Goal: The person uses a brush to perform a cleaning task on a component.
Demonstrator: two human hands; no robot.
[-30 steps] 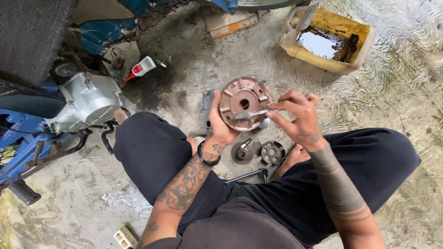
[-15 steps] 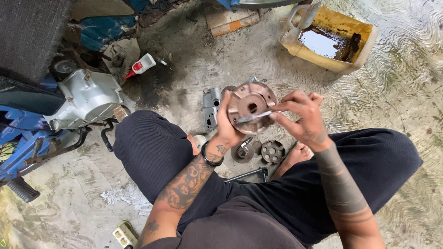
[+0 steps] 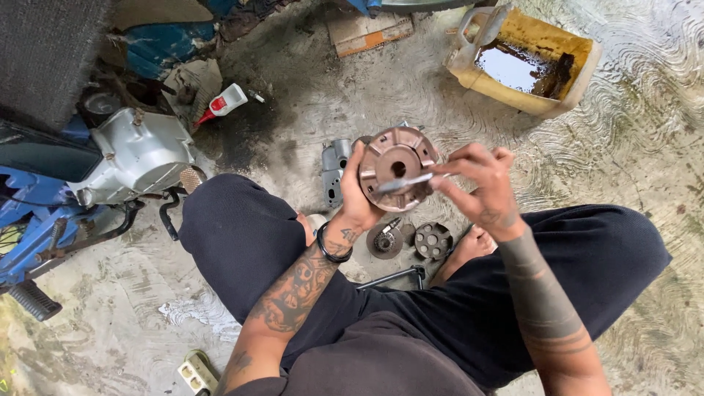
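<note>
Engine left, oil tub ahead, gear parts below left hand w/ hub.

A round, rusty-brown metal hub with a centre hole is held upright, face toward the camera, while a thin silver tool lies across its front.

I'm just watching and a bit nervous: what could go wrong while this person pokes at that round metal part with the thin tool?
1. The left hand alone grips the round brown metal hub over the concrete; it might slip and drop onto the small round metal parts lying below.
2. The right hand pushes the thin silver tool toward the left fingers; a slip could jab them.
3. The open yellow container of dark oily liquid stands nearby and could be knocked over.
</note>
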